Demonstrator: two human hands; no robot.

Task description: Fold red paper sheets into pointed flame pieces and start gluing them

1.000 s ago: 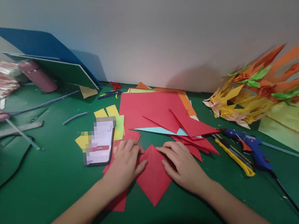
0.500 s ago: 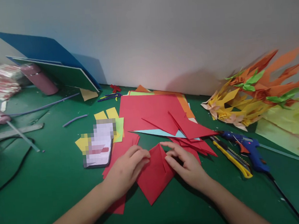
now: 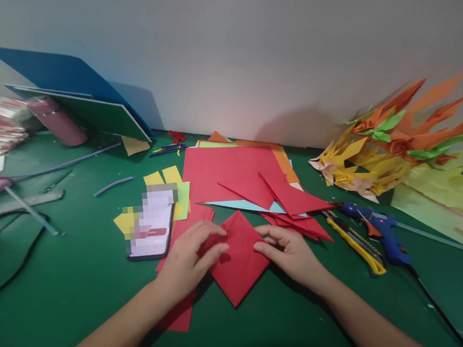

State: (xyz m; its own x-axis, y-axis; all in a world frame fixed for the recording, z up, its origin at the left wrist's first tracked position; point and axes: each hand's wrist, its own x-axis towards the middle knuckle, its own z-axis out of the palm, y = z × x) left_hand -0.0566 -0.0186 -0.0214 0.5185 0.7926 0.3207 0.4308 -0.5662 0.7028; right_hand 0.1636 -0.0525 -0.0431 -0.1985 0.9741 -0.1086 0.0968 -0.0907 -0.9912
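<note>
A folded sheet of red paper (image 3: 241, 264) is tilted up between my two hands, one corner pointing toward me. At its right edge, my right hand (image 3: 289, 249) pinches the paper, thumb on the near face and fingers curled behind. My left hand (image 3: 195, 252) is at the left edge, its thumb over the near face and its index finger at the upper left edge. Its other fingers are hidden. Under and beside my left hand lie loose red sheets (image 3: 181, 315). Beyond the hands is a large red sheet (image 3: 230, 163) with folded red pieces (image 3: 298, 194) on it.
A phone (image 3: 152, 223) lies on yellow and green paper squares to the left. A yellow utility knife (image 3: 357, 243) and a blue glue gun (image 3: 386, 230) lie right, near orange and yellow paper flowers (image 3: 386, 143). A pink bottle (image 3: 56, 121) leans at the back left.
The red paper has been turned and raised slightly, and its front now looks flatter, with the inner fold opening less visible. My left thumb and index finger have spread apart.
</note>
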